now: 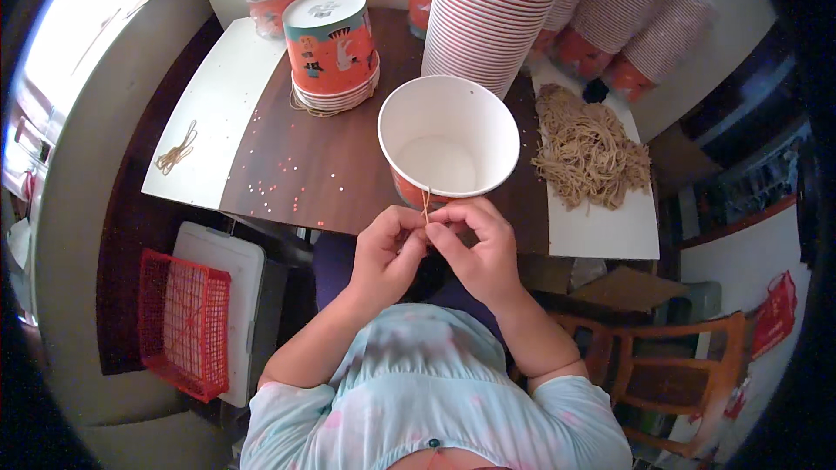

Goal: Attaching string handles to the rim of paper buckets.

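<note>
The left hand (pixel 387 248) was closed in a fingertip pinch on a thin tan cord (pixel 426 203), and the right hand (pixel 479 251) was closed on it from the opposite side, probably so that so fine a strand could be controlled between both thumbs. The cord was stretched up from the fingers to the near rim of a white-lined paper bucket (pixel 440 113); whether it was passed through the wall could not be told. The bucket was stood mouth up at the front of the brown worktop (pixel 305 178), presumably so that its near wall could be easily reached. Behind it, a tall stack of buckets (pixel 488 30) was nested upside down, likely to save room. To the left, a short upturned stack (pixel 331 57) was set apart, with loops of cord showing around its base. A heap of tan cords (pixel 592 148) was laid on the white right-hand strip, seemingly within easy reach, while one small looped cord (pixel 177 152) was left alone at the far left.
</note>
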{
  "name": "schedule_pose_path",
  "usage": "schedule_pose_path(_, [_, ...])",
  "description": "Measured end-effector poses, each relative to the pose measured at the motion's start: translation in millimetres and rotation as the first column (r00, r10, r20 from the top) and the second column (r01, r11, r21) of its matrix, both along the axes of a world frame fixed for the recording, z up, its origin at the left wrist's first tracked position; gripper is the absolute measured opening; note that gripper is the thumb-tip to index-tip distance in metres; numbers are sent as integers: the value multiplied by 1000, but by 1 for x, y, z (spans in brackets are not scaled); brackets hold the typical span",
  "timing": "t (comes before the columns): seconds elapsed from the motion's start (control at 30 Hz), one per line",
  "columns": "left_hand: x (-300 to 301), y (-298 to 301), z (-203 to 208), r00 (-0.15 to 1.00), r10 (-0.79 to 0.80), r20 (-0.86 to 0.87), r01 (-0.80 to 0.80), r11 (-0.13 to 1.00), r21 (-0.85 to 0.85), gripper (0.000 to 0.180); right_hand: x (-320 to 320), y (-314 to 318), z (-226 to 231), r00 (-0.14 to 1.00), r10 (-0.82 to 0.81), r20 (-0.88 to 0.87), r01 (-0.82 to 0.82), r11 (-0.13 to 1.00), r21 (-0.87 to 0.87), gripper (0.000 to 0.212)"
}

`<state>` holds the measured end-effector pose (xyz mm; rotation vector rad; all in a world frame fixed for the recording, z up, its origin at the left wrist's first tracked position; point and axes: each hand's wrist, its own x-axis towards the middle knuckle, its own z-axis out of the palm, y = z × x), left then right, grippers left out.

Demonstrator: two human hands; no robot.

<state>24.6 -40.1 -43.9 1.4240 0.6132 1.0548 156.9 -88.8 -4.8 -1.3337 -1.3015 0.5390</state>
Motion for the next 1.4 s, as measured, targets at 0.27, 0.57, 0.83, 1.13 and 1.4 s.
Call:
schedule_pose_path(0.27, [-9,1,2,983,89,-161,-44,963,265,14,-7,3,-15,999,-27,-33,27,999,-18,9])
schedule_pose_path(0.57, [-9,16,18,931,213,-295,-10,825,564,38,-2,0,-12,997,49,58,-42,992,-121,7])
schedule_pose_path(0.83, [-4,23,0,902,344,-261,-72,716,694,36,2,-1,-6,974,98,207,-76,991,-111,9])
schedule_pose_path(1.13, [-3,16,-1,935,296,-194,-163,847,506,17,7,5,-9,943,-22,333,12,999,32,10])
schedule_pose_path(1.4, [1,2,-2,989,140,49,-121,953,-277,10,0,18,-29,714,-322,622,112,929,353,18])
